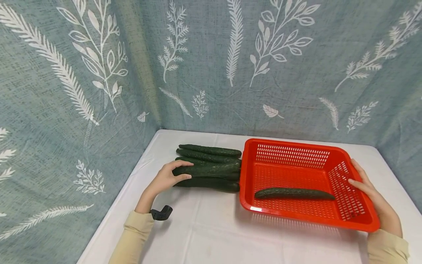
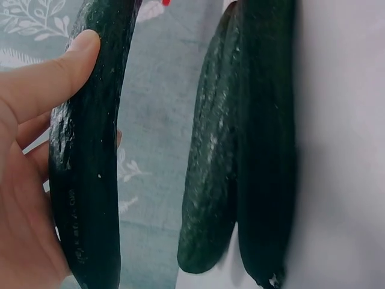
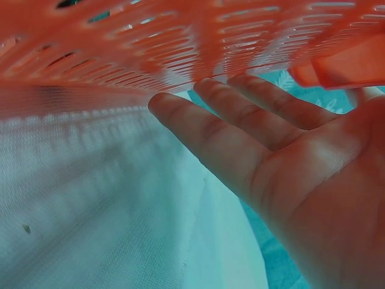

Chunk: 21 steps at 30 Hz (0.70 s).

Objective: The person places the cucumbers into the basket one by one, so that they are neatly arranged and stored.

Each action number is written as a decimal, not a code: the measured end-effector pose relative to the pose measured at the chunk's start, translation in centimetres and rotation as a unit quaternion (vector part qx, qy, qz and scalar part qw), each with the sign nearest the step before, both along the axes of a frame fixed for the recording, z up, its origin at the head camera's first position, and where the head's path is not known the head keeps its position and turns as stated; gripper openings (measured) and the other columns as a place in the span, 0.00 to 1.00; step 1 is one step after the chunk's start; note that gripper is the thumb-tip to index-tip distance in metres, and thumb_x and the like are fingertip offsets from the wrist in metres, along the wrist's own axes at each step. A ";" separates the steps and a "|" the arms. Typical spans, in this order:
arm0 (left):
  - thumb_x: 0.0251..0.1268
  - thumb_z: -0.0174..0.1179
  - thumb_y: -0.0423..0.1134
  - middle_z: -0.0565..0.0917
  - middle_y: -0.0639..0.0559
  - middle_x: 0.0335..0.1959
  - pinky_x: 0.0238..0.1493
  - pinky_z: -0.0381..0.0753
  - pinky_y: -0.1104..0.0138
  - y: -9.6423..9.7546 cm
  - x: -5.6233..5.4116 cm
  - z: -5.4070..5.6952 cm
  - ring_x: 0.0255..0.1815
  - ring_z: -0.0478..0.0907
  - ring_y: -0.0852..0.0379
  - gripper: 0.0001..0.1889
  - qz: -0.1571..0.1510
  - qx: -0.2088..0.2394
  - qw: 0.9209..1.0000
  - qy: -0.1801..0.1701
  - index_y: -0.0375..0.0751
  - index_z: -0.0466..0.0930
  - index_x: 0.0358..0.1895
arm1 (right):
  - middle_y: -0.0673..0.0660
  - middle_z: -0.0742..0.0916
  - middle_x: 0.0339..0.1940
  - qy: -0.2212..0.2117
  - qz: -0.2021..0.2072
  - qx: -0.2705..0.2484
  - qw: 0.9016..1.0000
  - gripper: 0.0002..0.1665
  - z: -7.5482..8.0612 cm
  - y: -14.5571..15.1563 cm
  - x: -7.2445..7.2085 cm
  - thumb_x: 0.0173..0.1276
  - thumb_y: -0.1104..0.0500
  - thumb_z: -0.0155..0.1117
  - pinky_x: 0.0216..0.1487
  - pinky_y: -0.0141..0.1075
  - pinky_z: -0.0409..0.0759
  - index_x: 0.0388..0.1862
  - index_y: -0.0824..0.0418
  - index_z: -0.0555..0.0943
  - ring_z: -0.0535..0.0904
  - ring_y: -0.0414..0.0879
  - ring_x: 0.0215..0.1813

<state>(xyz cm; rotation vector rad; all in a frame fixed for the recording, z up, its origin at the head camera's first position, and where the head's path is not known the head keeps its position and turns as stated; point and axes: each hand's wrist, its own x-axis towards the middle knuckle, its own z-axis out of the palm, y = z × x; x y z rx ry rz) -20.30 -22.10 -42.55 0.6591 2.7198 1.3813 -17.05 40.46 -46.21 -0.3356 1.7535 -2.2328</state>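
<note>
My left hand (image 1: pixel 168 178) grips a dark green cucumber (image 1: pixel 211 170) near its left end. In the left wrist view the thumb lies across one side of that cucumber (image 2: pixel 90 156), and the other fingers reach behind it. More cucumbers (image 1: pixel 209 149) lie side by side around it, left of a red plastic basket (image 1: pixel 290 216). My right hand (image 1: pixel 376 194) holds the basket's right end, thumb over the rim. Its fingers (image 3: pixel 210 129) stretch under the perforated bottom, which stands above the cloth there. Inside the basket lies a single cucumber (image 1: pixel 293 193).
A white cloth (image 1: pixel 204 234) covers the table. Blue-green curtains (image 1: pixel 211 73) with white leaf prints hang behind it and along the left side. A black strap with a camera mount (image 1: pixel 161 213) sits on the left wrist.
</note>
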 end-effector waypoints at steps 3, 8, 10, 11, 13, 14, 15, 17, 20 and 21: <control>0.57 0.65 0.43 0.75 0.44 0.58 0.61 0.66 0.46 0.4 -0.3 0.2 0.64 0.67 0.43 0.23 -0.002 0.001 1.000 -0.003 0.44 0.76 0.57 | 0.35 0.70 0.57 0.032 -0.005 0.019 0.999 0.39 -0.1 0.0 -0.1 0.74 0.66 0.30 0.40 0.35 0.82 0.74 0.35 0.37 0.78 0.36 0.48; 0.56 0.64 0.46 0.76 0.47 0.58 0.58 0.71 0.50 1.2 -0.9 0.5 0.62 0.69 0.45 0.23 -0.006 -0.011 1.000 0.001 0.48 0.76 0.56 | 0.35 0.69 0.58 0.065 -0.010 0.017 0.998 0.40 -0.3 0.0 -0.3 0.73 0.69 0.31 0.41 0.32 0.81 0.75 0.39 0.37 0.76 0.33 0.50; 0.56 0.64 0.47 0.76 0.48 0.57 0.57 0.72 0.51 1.6 -1.1 0.5 0.62 0.69 0.46 0.23 -0.009 -0.013 1.000 0.006 0.48 0.77 0.56 | 0.35 0.68 0.58 0.062 -0.011 0.019 0.998 0.39 -0.3 0.0 -0.3 0.73 0.69 0.31 0.40 0.34 0.82 0.75 0.39 0.37 0.77 0.34 0.49; 0.56 0.64 0.48 0.77 0.48 0.57 0.57 0.72 0.51 1.8 -1.2 0.5 0.62 0.70 0.46 0.23 -0.010 -0.014 1.000 0.008 0.49 0.77 0.56 | 0.35 0.68 0.58 0.062 -0.011 0.024 0.998 0.39 -0.3 0.0 -0.3 0.74 0.68 0.31 0.39 0.34 0.82 0.75 0.38 0.37 0.77 0.34 0.49; 0.57 0.64 0.48 0.77 0.48 0.56 0.57 0.72 0.50 2.1 -1.3 0.4 0.61 0.70 0.46 0.23 -0.014 -0.016 1.000 0.015 0.48 0.77 0.56 | 0.35 0.68 0.58 0.062 -0.011 0.026 0.998 0.40 -0.3 0.0 -0.3 0.74 0.68 0.32 0.40 0.33 0.81 0.75 0.38 0.37 0.76 0.33 0.50; 0.57 0.64 0.48 0.77 0.48 0.56 0.57 0.72 0.50 2.3 -1.4 0.4 0.61 0.70 0.46 0.22 -0.014 -0.016 1.000 0.016 0.48 0.77 0.56 | 0.35 0.68 0.58 0.060 -0.011 0.027 0.998 0.39 -0.3 0.0 -0.2 0.74 0.68 0.32 0.40 0.33 0.81 0.75 0.38 0.36 0.77 0.33 0.50; 0.57 0.64 0.47 0.77 0.48 0.56 0.57 0.72 0.51 2.5 -1.5 0.4 0.61 0.70 0.46 0.22 -0.014 -0.016 1.000 0.017 0.48 0.77 0.56 | 0.35 0.68 0.58 0.058 -0.009 0.025 0.998 0.39 -0.3 0.0 -0.2 0.74 0.68 0.32 0.40 0.34 0.82 0.75 0.38 0.36 0.77 0.33 0.50; 0.57 0.64 0.47 0.77 0.48 0.56 0.58 0.71 0.51 2.8 -1.6 0.4 0.60 0.71 0.46 0.22 -0.013 -0.019 1.000 0.018 0.49 0.77 0.56 | 0.35 0.70 0.58 0.053 -0.002 0.015 0.999 0.39 -0.3 0.0 -0.2 0.74 0.67 0.31 0.40 0.35 0.82 0.75 0.37 0.36 0.77 0.34 0.50; 0.57 0.64 0.47 0.77 0.49 0.56 0.58 0.71 0.51 3.4 -1.8 0.4 0.61 0.71 0.48 0.22 -0.010 -0.021 1.000 0.015 0.49 0.78 0.56 | 0.35 0.70 0.58 0.054 0.003 0.012 0.998 0.39 -0.3 0.1 -0.3 0.74 0.68 0.31 0.40 0.36 0.82 0.75 0.38 0.36 0.78 0.35 0.49; 0.56 0.64 0.47 0.77 0.49 0.57 0.58 0.71 0.52 3.6 -1.9 0.4 0.61 0.71 0.48 0.22 -0.010 -0.022 1.000 0.015 0.49 0.78 0.56 | 0.36 0.69 0.58 0.059 0.003 0.015 0.998 0.39 -0.4 0.1 -0.3 0.74 0.68 0.31 0.41 0.35 0.82 0.75 0.38 0.36 0.77 0.35 0.50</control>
